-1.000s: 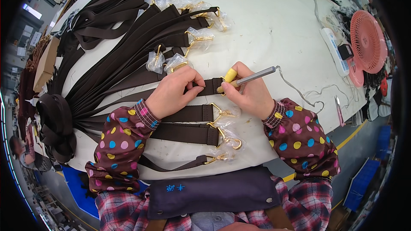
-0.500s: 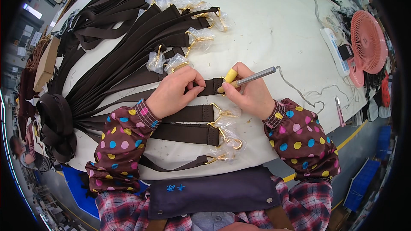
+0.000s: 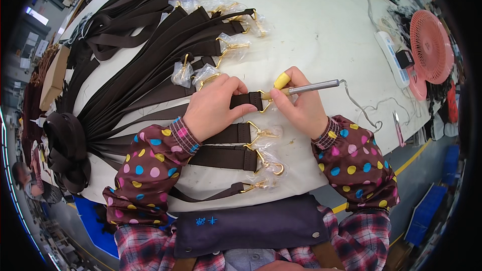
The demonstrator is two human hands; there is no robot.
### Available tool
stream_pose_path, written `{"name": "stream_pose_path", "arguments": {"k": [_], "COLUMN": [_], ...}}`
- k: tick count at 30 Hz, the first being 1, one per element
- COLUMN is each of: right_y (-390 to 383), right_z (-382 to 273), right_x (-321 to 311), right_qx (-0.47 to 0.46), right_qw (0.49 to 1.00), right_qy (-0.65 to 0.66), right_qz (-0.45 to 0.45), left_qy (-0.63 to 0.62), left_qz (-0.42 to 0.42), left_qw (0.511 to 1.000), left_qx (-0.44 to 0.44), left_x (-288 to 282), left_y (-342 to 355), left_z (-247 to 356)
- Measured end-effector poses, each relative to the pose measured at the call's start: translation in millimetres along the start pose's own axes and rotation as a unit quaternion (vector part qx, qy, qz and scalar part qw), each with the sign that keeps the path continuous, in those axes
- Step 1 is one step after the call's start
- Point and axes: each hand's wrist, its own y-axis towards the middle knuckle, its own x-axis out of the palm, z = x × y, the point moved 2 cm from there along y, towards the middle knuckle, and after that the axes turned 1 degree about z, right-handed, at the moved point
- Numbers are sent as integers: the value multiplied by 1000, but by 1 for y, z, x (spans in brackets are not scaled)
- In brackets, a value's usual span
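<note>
With thumb and curled fingers my left hand (image 3: 213, 106) holds a dark brown webbing strap (image 3: 245, 101) near its stitched end. A gold metal clasp (image 3: 264, 107) is looped through that end. My right hand (image 3: 303, 114), a yellow cover on one finger, is closed around a corded pen-shaped tool (image 3: 317, 86) with a silver barrel and tan grip. Its front end points left at the strap's end and the clasp; whether it touches cannot be told. Below lie more brown straps (image 3: 226, 157), their gold hooks (image 3: 261, 133) wrapped in clear plastic.
Bundled straps (image 3: 150, 45) cover the left and far side of the pale table (image 3: 321, 30). A pink fan (image 3: 431, 45) and a white power strip (image 3: 392, 60) stand at the right. Pink-handled snips (image 3: 398, 130) lie near the right edge, close to the tool's cord (image 3: 359, 110).
My left hand has shifted right along the strap, its thumb now stretched toward the strap's end. The pen-shaped tool has moved right and tilted flatter, and the gold clasp shows more.
</note>
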Motion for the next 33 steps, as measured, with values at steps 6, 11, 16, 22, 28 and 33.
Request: {"name": "stream_pose_path", "arguments": {"k": [6,11,16,22,28,33], "right_y": [-7,-14,-12,-10,-10,-8], "right_z": [10,12,12,13,15,15], "right_x": [-6,-12,-9,-8,-10,-11], "right_qx": [-120,-116,-168,-133,-118,-95], "right_qw": [979,970,954,962,967,974], "right_qy": [-167,-215,-246,-234,-219,-200], "right_qz": [13,12,-39,-46,-47,-49], "left_qy": [-61,-78,-34,-90,-120,-97], "left_qz": [-13,-94,-44,-67,-97,-52], "left_qw": [998,989,997,994,988,994], "left_qx": [-3,-82,-51,-9,-28,24], "left_x": [2,-7,-6,-4,-9,-3], "left_y": [6,9,5,8,9,6], "left_z": [-11,-12,-1,-10,-14,-7]}}
